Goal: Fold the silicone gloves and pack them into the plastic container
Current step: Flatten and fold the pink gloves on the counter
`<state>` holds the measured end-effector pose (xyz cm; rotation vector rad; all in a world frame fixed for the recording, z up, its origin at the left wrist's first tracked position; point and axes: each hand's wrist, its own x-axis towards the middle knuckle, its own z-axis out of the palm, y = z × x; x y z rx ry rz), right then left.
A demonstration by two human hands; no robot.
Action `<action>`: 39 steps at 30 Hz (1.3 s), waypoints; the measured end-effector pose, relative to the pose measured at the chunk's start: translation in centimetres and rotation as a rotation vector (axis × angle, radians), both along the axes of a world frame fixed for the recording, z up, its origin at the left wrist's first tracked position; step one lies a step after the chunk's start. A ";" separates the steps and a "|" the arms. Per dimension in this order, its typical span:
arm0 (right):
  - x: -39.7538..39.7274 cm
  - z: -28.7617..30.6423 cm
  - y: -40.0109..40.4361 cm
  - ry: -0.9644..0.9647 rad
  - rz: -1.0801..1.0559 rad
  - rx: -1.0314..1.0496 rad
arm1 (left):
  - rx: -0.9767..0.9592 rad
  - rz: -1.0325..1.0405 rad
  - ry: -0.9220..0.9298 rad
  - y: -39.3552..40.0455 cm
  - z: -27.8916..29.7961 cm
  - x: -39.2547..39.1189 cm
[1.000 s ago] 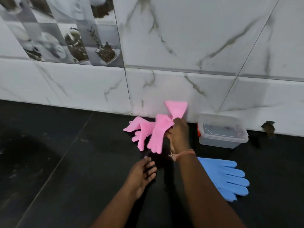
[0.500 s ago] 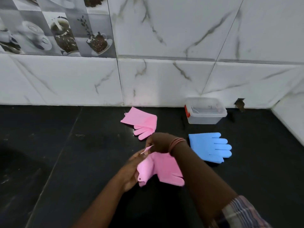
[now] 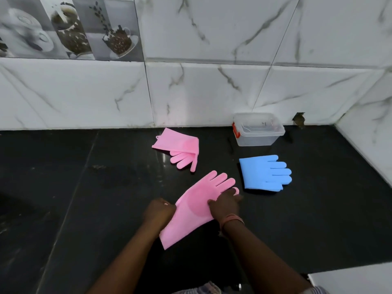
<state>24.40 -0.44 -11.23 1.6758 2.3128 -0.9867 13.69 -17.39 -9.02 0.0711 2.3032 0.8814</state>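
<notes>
A pink silicone glove [image 3: 195, 205] lies flat on the black counter [image 3: 84, 198], fingers pointing up and right. My left hand [image 3: 159, 212] grips its left edge near the cuff. My right hand [image 3: 224, 203] rests on its right side by the thumb, fingers pressing the glove down. A second pink glove [image 3: 180, 148] lies partly folded farther back. Blue gloves [image 3: 264, 172] lie stacked to the right. The clear plastic container [image 3: 257, 130] with a red latch stands open against the wall.
White marble wall tiles [image 3: 212, 92] close off the back, and a side wall [image 3: 369, 134] closes the right. A hole in the tile [image 3: 299, 120] sits beside the container. A white surface [image 3: 350, 281] shows at the lower right corner.
The pink glove went from held up by the wall, to bunched between both hands, to spread flat on the counter. My left hand now grips its edge.
</notes>
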 end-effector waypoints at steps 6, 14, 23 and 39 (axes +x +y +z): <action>0.3 0.9 2.1 0.342 0.181 0.068 | 0.055 -0.079 -0.213 0.1 0.8 1.1; -0.3 1.1 4.3 0.510 0.189 0.164 | -0.139 -0.496 -0.712 0.4 0.1 2.8; 1.6 -0.9 3.1 0.205 -0.090 0.073 | 0.179 -0.081 0.059 7.0 -2.1 1.1; 1.1 -1.3 6.1 0.564 -0.038 -0.007 | 0.048 0.010 0.216 8.5 -3.2 2.9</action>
